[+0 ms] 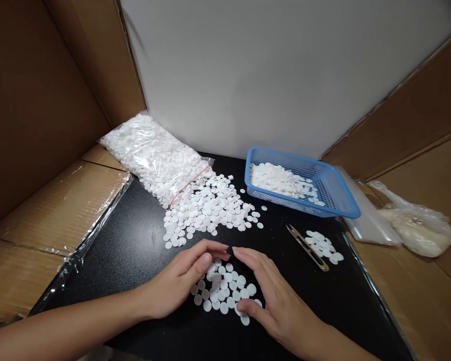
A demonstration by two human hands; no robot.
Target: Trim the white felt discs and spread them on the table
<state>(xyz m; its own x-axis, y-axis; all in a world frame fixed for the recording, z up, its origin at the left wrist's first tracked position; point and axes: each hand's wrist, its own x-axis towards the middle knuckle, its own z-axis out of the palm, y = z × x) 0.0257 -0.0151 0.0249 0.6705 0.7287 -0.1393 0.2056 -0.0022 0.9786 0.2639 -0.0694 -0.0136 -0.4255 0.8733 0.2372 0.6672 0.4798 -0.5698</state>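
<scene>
My left hand (190, 271) and my right hand (266, 286) curve around a loose spread of small white discs (223, 286) on the black table (128, 265). Both hands have their fingers stretched out, with the fingertips nearly meeting beyond the discs. My right thumb touches discs at the near right of the spread. Neither hand grips anything that I can see. Farther back, a larger heap of white discs (214, 205) spills from the mouth of a clear zip bag (154, 150) full of the same discs.
A blue plastic basket (304, 200) holding white discs stands at the back right. Thread snips (308, 248) lie beside a small pile of discs (323, 245). A knotted clear bag (421, 230) rests on cardboard at right. Cardboard walls (60, 75) stand at the sides.
</scene>
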